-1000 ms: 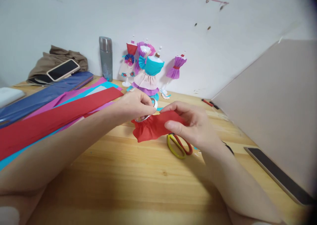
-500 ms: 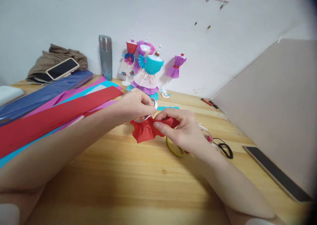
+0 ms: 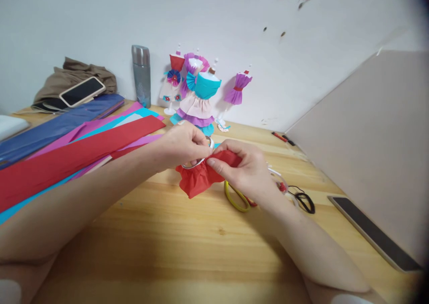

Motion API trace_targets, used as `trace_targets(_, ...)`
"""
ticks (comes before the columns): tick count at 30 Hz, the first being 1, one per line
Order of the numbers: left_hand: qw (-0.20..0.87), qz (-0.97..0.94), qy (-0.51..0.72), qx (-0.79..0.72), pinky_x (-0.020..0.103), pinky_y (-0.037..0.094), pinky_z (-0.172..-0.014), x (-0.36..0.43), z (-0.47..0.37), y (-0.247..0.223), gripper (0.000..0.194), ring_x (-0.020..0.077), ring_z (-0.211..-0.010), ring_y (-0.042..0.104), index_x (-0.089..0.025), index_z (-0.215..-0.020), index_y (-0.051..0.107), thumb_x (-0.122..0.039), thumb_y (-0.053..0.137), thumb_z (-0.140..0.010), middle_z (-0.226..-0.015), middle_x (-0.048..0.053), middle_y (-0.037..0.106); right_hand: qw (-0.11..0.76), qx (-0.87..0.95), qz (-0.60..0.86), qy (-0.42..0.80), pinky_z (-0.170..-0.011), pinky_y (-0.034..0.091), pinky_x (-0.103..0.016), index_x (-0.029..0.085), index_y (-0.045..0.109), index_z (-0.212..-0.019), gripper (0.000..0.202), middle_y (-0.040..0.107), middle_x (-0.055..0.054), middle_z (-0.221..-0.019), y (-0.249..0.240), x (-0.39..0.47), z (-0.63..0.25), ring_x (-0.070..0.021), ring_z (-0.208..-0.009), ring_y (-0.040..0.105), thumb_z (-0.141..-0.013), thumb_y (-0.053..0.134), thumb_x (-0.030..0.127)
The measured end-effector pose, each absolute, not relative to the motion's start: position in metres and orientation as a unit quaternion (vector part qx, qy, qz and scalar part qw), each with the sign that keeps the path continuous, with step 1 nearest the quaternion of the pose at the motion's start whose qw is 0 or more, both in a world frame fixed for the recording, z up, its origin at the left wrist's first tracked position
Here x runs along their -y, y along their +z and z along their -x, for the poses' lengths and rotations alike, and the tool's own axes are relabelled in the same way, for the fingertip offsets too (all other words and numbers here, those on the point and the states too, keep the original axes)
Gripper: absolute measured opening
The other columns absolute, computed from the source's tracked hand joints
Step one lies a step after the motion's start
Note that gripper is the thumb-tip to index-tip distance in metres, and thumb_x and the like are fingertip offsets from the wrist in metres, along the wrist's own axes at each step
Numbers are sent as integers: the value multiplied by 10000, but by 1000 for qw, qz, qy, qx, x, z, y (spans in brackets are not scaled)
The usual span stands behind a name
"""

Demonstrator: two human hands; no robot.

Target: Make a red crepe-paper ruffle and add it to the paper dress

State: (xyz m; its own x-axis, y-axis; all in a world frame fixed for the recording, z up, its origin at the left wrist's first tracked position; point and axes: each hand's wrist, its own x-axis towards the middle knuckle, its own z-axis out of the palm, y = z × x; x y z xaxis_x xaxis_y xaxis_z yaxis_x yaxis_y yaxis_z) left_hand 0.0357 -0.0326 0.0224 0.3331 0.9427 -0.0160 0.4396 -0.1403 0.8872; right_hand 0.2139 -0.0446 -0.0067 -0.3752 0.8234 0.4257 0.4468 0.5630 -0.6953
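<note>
At centre frame, the left hand [image 3: 187, 141] pinches a white ring [image 3: 212, 143] at the gathered edge of the red crepe paper [image 3: 196, 181], seemingly steadying it; the right hand [image 3: 246, 165] grips the paper's other end, probably keeping the folds bunched.

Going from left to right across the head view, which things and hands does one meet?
Brown cloth, grey bottle, left hand, right hand, looped black cord, flat dark-faced device; overlapping things left out.

A pale wall [image 3: 100, 18] backs the wooden table [image 3: 161, 250]
</note>
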Motion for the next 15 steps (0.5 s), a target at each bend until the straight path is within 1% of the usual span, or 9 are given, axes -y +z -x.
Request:
trace_targets(7, 457, -676, 284, -503, 170, 350, -404, 35, -38, 27, 281, 70, -402, 458, -138, -494, 578, -120, 604, -773, -424, -19, 522, 380, 779, 426, 261, -551, 366, -269, 189, 612, -690, 144, 594, 10, -617, -3, 46, -211, -133, -581, 486, -784, 646, 293)
trace_targets(12, 461, -694, 285, -473, 173, 300, -417, 37, -38, 28, 372, 49, -398, 393, -142, -434, 495, -60, 533, -795, -406, -27, 460, 378, 752, 431, 326, -504, 334, -251, 195, 560, -614, 215, 512, 33, -549, -2, 41, -211, -111, -527, 419, -702, 698, 334)
trace_targets(15, 444, -721, 271, -457, 182, 275, -415, 36, -35, 28, 354, 53, -399, 387, -144, -439, 491, -66, 527, -782, -403, -28, 446, 372, 735, 441, 357, -494, 333, -245, 186, 584, -627, 225, 527, 27, -566, -3, 37, -211, -111, -534, 421, -666, 726, 356)
